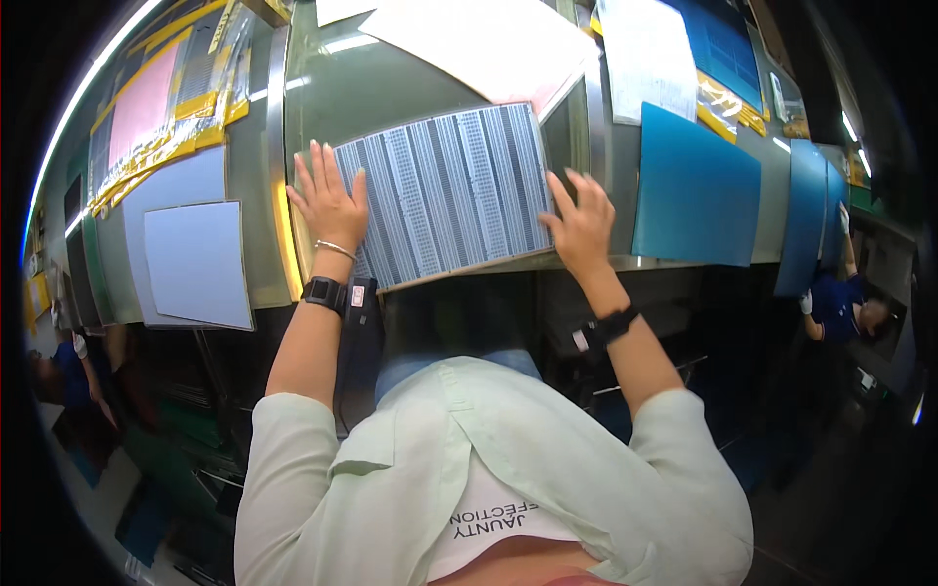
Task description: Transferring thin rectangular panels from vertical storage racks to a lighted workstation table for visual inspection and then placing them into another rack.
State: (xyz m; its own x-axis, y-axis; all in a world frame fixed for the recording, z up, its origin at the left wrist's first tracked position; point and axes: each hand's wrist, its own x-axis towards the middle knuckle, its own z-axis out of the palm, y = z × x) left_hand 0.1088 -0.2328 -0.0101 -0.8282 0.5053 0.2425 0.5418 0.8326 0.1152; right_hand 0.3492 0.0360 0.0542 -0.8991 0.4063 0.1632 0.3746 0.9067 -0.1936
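A flat rectangular panel (pixel 445 190) with blue-grey and white stripes of fine pattern lies slightly tilted on the glass-like table top, its near edge by the table's front. My left hand (pixel 334 207) rests flat with fingers spread at the panel's left edge. At the right edge is my right hand (pixel 584 223), its fingers apart and bent, the thumb at the panel's side. Neither hand is wrapped round anything. Beyond the panel lie large white sheets (pixel 479 44).
Light-blue panels (pixel 198 264) lie to the left, below yellow-edged films (pixel 156 107). On the right are blue panels (pixel 697 186), a white paper (pixel 647 63) and another yellow-edged film (pixel 723 105). Metal strips (pixel 277 117) run across the table. A co-worker (pixel 842 305) stands at far right.
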